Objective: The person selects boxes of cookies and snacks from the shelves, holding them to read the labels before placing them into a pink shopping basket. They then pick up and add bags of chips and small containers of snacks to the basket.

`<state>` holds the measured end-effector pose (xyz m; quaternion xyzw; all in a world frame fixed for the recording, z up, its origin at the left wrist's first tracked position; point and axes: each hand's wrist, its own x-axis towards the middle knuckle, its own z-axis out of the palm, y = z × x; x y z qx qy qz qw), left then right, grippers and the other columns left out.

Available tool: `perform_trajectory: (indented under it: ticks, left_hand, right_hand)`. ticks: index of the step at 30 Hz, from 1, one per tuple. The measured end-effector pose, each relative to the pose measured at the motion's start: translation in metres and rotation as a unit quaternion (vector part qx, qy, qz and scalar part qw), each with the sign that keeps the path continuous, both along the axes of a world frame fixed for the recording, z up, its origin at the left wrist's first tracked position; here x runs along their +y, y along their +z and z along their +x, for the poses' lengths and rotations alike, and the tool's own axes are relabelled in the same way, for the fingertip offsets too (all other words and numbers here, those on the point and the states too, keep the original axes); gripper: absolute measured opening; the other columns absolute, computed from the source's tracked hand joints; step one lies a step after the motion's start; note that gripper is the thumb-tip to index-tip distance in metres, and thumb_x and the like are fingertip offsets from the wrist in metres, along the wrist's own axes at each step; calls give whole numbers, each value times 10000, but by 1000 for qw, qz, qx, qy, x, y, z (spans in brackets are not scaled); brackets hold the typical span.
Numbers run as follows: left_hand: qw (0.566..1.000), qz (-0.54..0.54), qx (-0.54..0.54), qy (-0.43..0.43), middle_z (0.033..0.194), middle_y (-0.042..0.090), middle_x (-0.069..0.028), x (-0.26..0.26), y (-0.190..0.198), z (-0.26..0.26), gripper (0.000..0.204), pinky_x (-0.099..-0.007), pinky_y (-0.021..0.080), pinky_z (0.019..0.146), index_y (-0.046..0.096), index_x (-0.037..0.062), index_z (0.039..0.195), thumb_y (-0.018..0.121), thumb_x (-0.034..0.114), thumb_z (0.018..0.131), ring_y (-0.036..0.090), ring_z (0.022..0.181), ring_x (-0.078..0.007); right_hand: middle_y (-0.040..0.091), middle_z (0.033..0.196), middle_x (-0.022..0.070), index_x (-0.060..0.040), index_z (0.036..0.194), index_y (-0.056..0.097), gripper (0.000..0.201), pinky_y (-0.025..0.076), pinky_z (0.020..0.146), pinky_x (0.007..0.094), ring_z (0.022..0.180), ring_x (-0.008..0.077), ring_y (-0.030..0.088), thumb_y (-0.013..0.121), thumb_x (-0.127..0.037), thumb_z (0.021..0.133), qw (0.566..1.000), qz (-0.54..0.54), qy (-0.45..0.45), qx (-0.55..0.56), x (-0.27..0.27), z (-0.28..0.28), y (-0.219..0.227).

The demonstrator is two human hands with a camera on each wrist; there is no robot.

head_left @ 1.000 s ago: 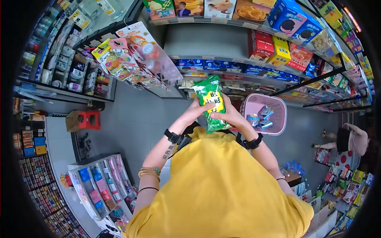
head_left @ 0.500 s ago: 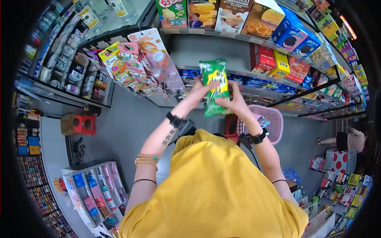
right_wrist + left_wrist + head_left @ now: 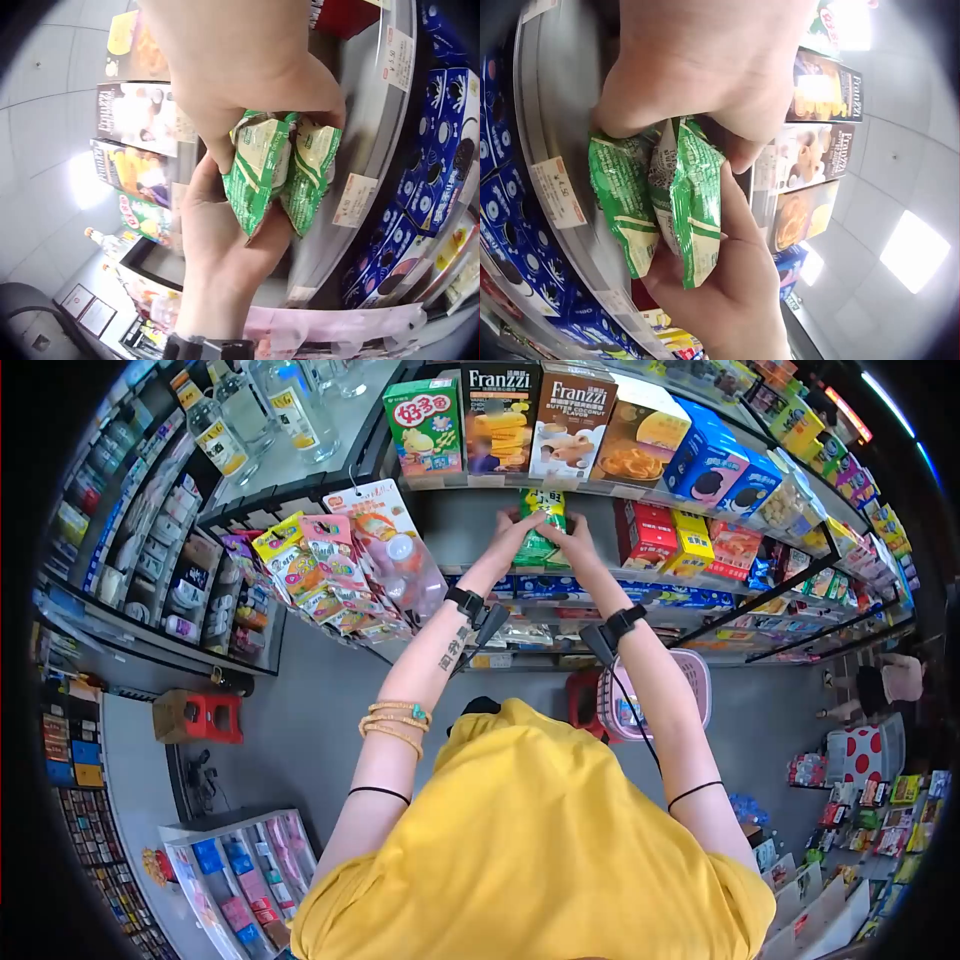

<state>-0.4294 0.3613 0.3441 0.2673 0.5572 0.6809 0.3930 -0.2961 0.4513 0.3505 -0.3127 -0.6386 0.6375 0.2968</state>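
In the head view, two green snack bags point(image 3: 543, 528), stacked together, are over the middle shelf point(image 3: 465, 525). The left hand point(image 3: 513, 540) grips their left side and the right hand point(image 3: 576, 547) grips the right side, thumbs on top. The left wrist view shows the crimped ends of one bag point(image 3: 622, 187) and the other bag point(image 3: 697, 202) side by side, close above the shelf's price-tagged edge. Seen from the right wrist, the bags point(image 3: 259, 169) lie between both hands, their middles partly covered by the fingers.
Boxed biscuits point(image 3: 500, 420) line the shelf above. Red and yellow boxes point(image 3: 690, 545) stand to the right, and hanging candy packs point(image 3: 320, 570) jut out at the left. Blue boxes point(image 3: 650, 595) fill the shelf below. A pink basket point(image 3: 703, 690) is on the floor.
Both hands have carried the green bags forward, away from the body, from above the floor to the middle shelf. The arms are now stretched out further.
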Motion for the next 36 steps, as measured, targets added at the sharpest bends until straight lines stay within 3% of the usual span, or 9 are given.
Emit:
perform_trajectory:
  ticks: [2, 5, 8, 14, 20, 24, 27, 30, 36]
  left_hand:
    - [999, -28, 34, 9, 1311, 527, -211, 10, -17, -14, 880, -307, 477, 973, 271, -80, 1432, 739, 424, 883, 562, 1196, -223]
    - [998, 1, 37, -54, 1324, 546, -209, 4, -15, -18, 766, -317, 445, 1009, 356, -71, 1414, 664, 445, 938, 532, 1244, -225]
    - [990, -32, 133, -20, 1335, 562, -198, 6, -16, -19, 681, -333, 401, 1049, 435, -62, 1385, 571, 474, 987, 519, 1265, -242]
    - [988, -12, 147, 37, 1346, 552, -226, 9, -27, -9, 690, -354, 367, 1074, 445, -69, 1380, 470, 515, 1014, 506, 1277, -294]
    - [963, -94, 245, 66, 1306, 527, -351, 3, -12, -9, 695, -458, 383, 1059, 483, -105, 1317, 506, 507, 989, 502, 1243, -468]
    - [954, -85, 274, 84, 1289, 536, -340, 7, -39, -18, 680, -465, 391, 1050, 493, -96, 1312, 548, 492, 973, 503, 1228, -474]
    - [948, -90, 293, 89, 1292, 530, -336, 8, -39, -22, 680, -467, 390, 1055, 484, -89, 1334, 576, 473, 963, 498, 1232, -469]
    - [945, -70, 303, 102, 1312, 512, -339, 8, -44, -24, 704, -467, 386, 1065, 455, -90, 1372, 587, 463, 958, 484, 1245, -472]
    - [897, -18, 408, 169, 1280, 506, -282, -23, 4, 7, 487, -466, 391, 1040, 491, -28, 1348, 556, 297, 991, 489, 1212, -437]
  right_hand:
    - [564, 1239, 198, 73, 1363, 389, 877, 491, 927, 318, 1122, 222, 581, 848, -392, 777, 998, 49, -34, -35, 22, -21, -36]
    - [566, 1245, 200, 91, 1345, 403, 881, 487, 918, 316, 1125, 217, 577, 823, -449, 791, 993, 86, -56, -65, 9, -23, -27]
    - [590, 1226, 224, 98, 1319, 426, 846, 473, 939, 330, 1123, 245, 590, 754, -511, 832, 994, 91, -49, -41, 23, -36, -58]
    - [575, 1273, 280, 102, 1371, 377, 833, 444, 989, 364, 1188, 320, 578, 670, -517, 896, 994, 102, -33, -20, 21, -35, -60]
    - [558, 1303, 317, 106, 1378, 357, 807, 438, 1009, 385, 1219, 390, 566, 643, -495, 922, 990, 131, -50, -8, 27, -41, -78]
    - [573, 1273, 346, 111, 1374, 359, 781, 456, 997, 413, 1202, 437, 578, 626, -481, 940, 988, 152, -26, -11, 17, -38, -63]
    - [551, 1309, 287, 78, 1392, 337, 710, 422, 1025, 372, 1228, 333, 553, 593, -446, 986, 978, 185, -5, -96, 7, -31, -45]
    - [582, 1252, 305, 91, 1375, 366, 703, 444, 998, 386, 1175, 368, 589, 592, -447, 983, 977, 202, -25, -62, 6, -33, -48]
    - [584, 1229, 337, 142, 1385, 371, 779, 447, 1000, 391, 1175, 375, 589, 598, -473, 965, 974, 209, -38, -76, 7, -34, -51]
